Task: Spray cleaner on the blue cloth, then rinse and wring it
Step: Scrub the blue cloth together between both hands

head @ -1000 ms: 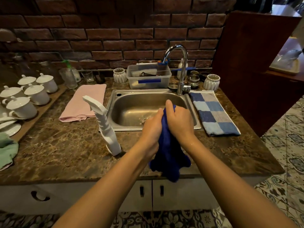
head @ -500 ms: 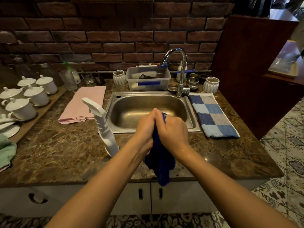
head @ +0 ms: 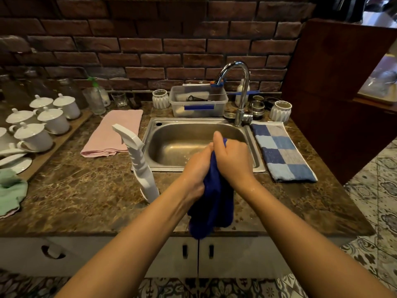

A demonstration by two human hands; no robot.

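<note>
The blue cloth (head: 211, 203) is a thick, plush, deep-blue fabric, bunched into a rope-like roll between both hands above the front rim of the sink (head: 171, 134). The left hand (head: 198, 168) and the right hand (head: 233, 157) are pressed together, each clamped round the cloth's upper part with curled fingers. The loose lower end hangs in soft folds over the front of the worktop (head: 86, 196). Both wrists glisten with water drops.

The sink is a rectangular basin of brushed steel with rounded corners, and a curved chrome faucet (head: 241, 91) rises at its far right corner. Just left of the basin a white plastic spray bottle (head: 140, 166) stands upright, slim, with a long angled trigger head. A folded pink cloth (head: 113, 134) lies flat beyond it, and a woven towel (head: 279, 151) of blue and grey checks lies right of the sink. Behind the basin sits a clear plastic tub (head: 197, 104) with a strip of blue tape.

The worktop is polished brown marble with pale veins. At its left end, glossy white lidded cups (head: 34, 134) stand on a wooden tray (head: 53, 147), near a crumpled green cloth (head: 10, 190). The wall (head: 150, 50) is rough dark-red brick. Pale cupboard doors (head: 236, 254) sit below, and the floor (head: 376, 190) has patterned tiles.
</note>
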